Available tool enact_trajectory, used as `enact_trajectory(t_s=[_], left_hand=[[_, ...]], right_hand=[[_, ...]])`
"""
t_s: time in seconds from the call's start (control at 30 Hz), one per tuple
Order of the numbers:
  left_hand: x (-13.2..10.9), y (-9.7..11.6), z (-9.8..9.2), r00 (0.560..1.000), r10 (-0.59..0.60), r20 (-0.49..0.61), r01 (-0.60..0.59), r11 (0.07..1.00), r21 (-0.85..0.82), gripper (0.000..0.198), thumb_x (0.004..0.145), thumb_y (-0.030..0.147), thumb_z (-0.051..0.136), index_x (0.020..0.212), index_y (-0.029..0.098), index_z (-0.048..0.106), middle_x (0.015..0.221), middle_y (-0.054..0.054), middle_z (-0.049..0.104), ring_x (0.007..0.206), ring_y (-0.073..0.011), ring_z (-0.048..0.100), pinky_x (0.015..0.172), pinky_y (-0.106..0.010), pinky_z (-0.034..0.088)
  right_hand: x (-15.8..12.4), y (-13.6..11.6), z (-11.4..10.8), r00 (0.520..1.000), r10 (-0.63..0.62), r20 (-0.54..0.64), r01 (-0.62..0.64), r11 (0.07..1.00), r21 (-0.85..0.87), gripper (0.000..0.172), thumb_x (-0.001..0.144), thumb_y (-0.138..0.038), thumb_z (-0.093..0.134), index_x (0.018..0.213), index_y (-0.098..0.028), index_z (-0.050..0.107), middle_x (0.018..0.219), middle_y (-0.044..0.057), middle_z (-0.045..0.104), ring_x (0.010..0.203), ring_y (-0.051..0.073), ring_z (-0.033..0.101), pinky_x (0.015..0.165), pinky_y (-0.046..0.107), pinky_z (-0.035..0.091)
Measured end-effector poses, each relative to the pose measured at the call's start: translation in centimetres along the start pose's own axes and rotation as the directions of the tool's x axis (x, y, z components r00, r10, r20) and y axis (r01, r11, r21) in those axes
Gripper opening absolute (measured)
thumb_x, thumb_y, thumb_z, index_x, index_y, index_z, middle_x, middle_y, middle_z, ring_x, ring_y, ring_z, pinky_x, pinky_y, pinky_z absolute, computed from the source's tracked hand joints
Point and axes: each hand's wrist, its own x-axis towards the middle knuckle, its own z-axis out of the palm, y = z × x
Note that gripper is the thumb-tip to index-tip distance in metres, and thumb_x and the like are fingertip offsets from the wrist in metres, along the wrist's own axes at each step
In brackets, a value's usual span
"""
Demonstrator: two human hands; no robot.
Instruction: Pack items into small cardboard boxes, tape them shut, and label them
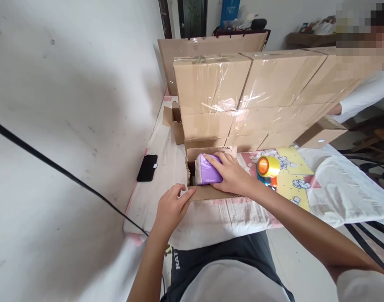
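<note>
My right grip (229, 174) clasps the purple pack (208, 171) from above, in the mouth of the cardboard box (200, 152); my left grip (173, 205) touches the near flap (212, 193) with its thumb (whether the fingers close beneath, I can't tell). I'd keep the pack level, hold that flap outward, and press lightly, since the pack looks soft enough to crumple.

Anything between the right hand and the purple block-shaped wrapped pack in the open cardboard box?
Nothing visible: the right hand lies directly on the purple block-shaped wrapped pack in the open brown cardboard box. The left hand is at the box's near-left corner, clear of the pack.
</note>
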Motion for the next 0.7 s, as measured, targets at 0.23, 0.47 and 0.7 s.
enact_trajectory(t_s=[0.23, 0.47, 0.7], left_hand=[[-0.2, -0.3, 1.2, 0.999, -0.035, -0.04, 0.031, 0.994, -0.103, 0.034, 0.098, 0.014, 0.049, 0.124, 0.027, 0.065, 0.1, -0.005, 0.065, 0.083, -0.0143, 0.059, 0.072, -0.027, 0.049], [-1.0, -1.6, 2.3, 0.992, -0.101, -0.075, 0.084, 0.976, -0.203, 0.063, 0.094, 0.014, 0.056, 0.151, 0.034, 0.04, 0.14, -0.014, 0.054, 0.108, -0.0197, 0.064, 0.088, -0.036, 0.057], [0.9, -2.9, 4.5, 0.999, -0.033, -0.01, 0.026, 0.919, -0.392, 0.091, 0.09, 0.025, 0.065, 0.163, 0.03, 0.01, 0.17, -0.02, 0.02, 0.155, -0.0347, 0.029, 0.115, -0.055, 0.043]], right_hand=[[1.3, 1.9, 1.4, 0.987, -0.067, 0.145, 0.079, 0.994, -0.079, 0.071, 0.083, -0.059, 0.076, 0.147, -0.033, 0.057, 0.144, 0.014, 0.057, 0.133, 0.046, 0.045, 0.108, 0.066, 0.037], [-2.4, 5.5, -1.2, 0.988, 0.028, -0.152, -0.005, 0.989, 0.147, 0.038, 0.103, -0.038, 0.049, 0.136, -0.025, 0.064, 0.133, 0.013, 0.06, 0.127, 0.031, 0.055, 0.108, 0.054, 0.045], [-6.1, 9.8, 3.4, 0.868, 0.496, -0.007, -0.38, 0.674, 0.633, 0.053, 0.094, -0.049, 0.061, 0.142, -0.028, 0.054, 0.137, 0.012, 0.061, 0.113, 0.027, 0.065, 0.088, 0.041, 0.059]])
